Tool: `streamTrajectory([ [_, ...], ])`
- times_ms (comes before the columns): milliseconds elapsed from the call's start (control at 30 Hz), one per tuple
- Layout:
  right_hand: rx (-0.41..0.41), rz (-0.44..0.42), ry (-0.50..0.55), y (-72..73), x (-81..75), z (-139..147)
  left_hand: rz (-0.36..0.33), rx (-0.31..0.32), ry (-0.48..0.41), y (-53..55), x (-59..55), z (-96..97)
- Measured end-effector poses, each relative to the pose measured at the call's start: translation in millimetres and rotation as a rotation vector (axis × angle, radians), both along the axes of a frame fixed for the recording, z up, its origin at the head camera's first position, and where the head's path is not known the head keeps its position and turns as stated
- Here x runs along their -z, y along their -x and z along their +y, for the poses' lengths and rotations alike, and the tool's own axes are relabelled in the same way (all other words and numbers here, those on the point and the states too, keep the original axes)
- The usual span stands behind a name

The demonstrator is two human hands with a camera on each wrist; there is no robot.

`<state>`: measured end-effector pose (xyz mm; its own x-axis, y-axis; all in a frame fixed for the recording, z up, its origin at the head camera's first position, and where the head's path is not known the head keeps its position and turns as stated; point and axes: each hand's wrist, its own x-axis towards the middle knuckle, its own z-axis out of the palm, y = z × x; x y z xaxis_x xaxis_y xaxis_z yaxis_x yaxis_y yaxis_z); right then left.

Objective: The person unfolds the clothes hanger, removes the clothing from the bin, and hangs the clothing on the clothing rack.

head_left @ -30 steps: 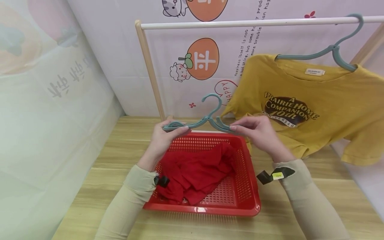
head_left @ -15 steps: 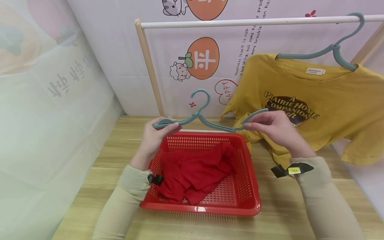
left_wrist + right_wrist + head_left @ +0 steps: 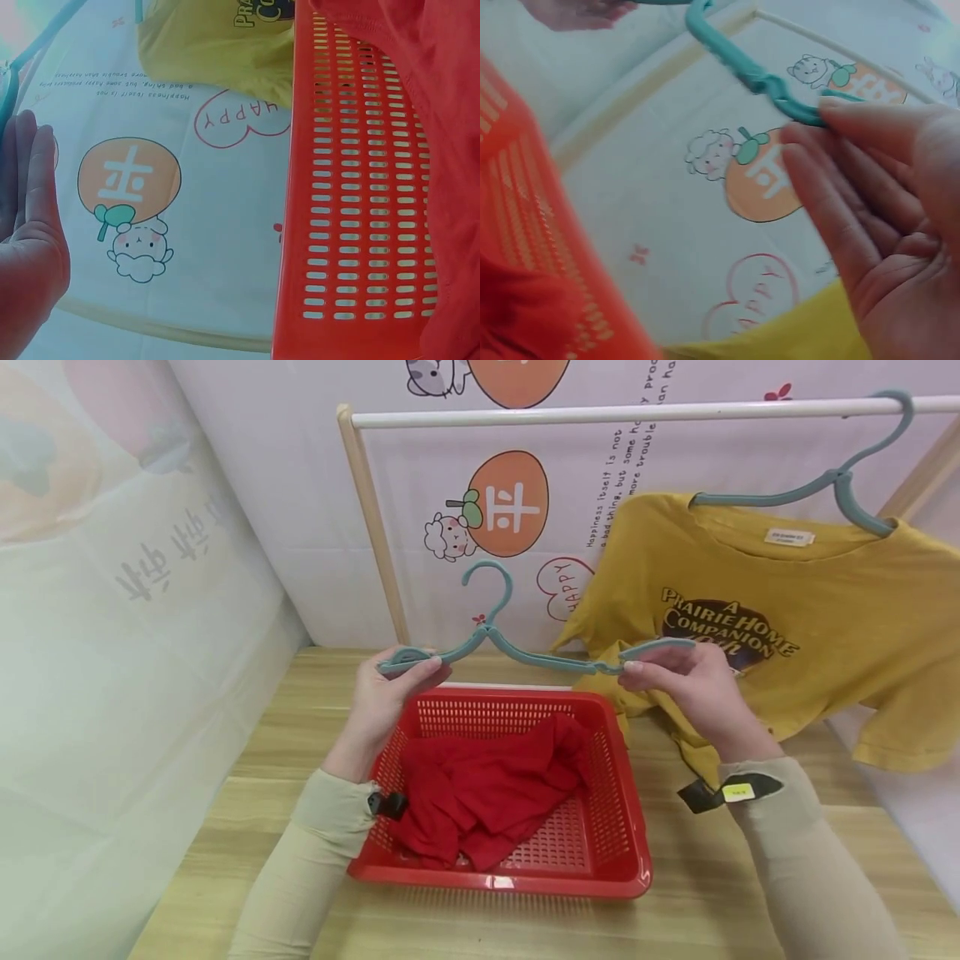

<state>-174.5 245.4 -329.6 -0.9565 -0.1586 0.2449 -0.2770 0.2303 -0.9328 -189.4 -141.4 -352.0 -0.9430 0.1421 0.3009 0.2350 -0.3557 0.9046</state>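
Both hands hold a teal folding hanger [image 3: 540, 658] above the basket, its hook pointing up. My left hand [image 3: 384, 697] pinches its left end, where the tip is folded back. At the other end my right hand [image 3: 693, 693] pinches the arm between thumb and fingers; that arm's end piece is swung outward, as the right wrist view also shows on the hanger [image 3: 739, 64]. Below lies a crumpled red garment [image 3: 495, 785] in a red plastic basket [image 3: 495, 883]. In the left wrist view the left hand [image 3: 34, 225] shows at the edge, its grip mostly hidden.
A yellow T-shirt [image 3: 660, 552] hangs on another teal hanger [image 3: 795, 493] at the right of a white rail [image 3: 600, 417] with wooden posts [image 3: 371, 527]. Its hem falls behind my right hand. The basket stands on a wood-grain table [image 3: 255, 802], against printed wall cloth.
The right hand has moved right, and the hanger's right arm has lengthened with its end piece swung out. The left hand has shifted slightly left, and the hanger has risen a little.
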Motion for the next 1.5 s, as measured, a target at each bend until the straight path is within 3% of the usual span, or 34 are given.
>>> streamTrajectory([
  [233, -0.085, -0.005, 0.657, 1.1, 21.4, -18, -0.007, 0.008, -0.051, -1.1, -2.8, 8.6],
  [333, -0.130, -0.056, 0.845, 1.1, 27.0, -26, -0.003, 0.014, -0.065, -1.3, -4.4, 10.9],
  [400, -0.158, -0.103, 0.908, 0.7, 30.9, -29, 0.002, 0.017, -0.070, -1.4, -5.2, 11.6],
  [533, -0.170, -0.143, 0.935, 0.4, 36.6, -31, 0.018, 0.019, -0.067, -1.0, -5.3, 10.9],
  [767, -0.228, -0.084, 0.882, 2.9, 40.7, -20, 0.011, 0.033, -0.087, -2.8, -4.1, 8.6],
  [900, -0.220, -0.012, 0.806, 3.2, 31.9, -4, 0.008, 0.045, -0.086, -4.2, -4.1, 7.0],
  [1000, -0.162, 0.029, 0.686, 2.0, 17.0, 6, 0.008, 0.046, -0.075, -4.4, -3.6, 6.0],
  [1067, -0.092, 0.048, 0.533, 0.3, 4.8, 10, 0.004, 0.046, -0.065, -4.2, -2.9, 5.7],
  [1167, 0.048, 0.047, 0.188, -3.5, -14.1, 11, 0.004, 0.052, -0.055, -3.4, -1.6, 6.0],
  [1233, 0.100, 0.033, -0.025, -5.0, -24.9, 9, 0.006, 0.057, -0.053, -2.8, -0.7, 6.0],
  [1300, 0.097, 0.027, -0.175, -4.8, -32.9, 6, 0.007, 0.061, -0.051, -2.5, 0.1, 6.1],
  [1500, 0.009, 0.014, -0.418, 0.2, -38.7, -4, 0.002, 0.069, -0.044, -3.3, 0.6, 7.2],
])
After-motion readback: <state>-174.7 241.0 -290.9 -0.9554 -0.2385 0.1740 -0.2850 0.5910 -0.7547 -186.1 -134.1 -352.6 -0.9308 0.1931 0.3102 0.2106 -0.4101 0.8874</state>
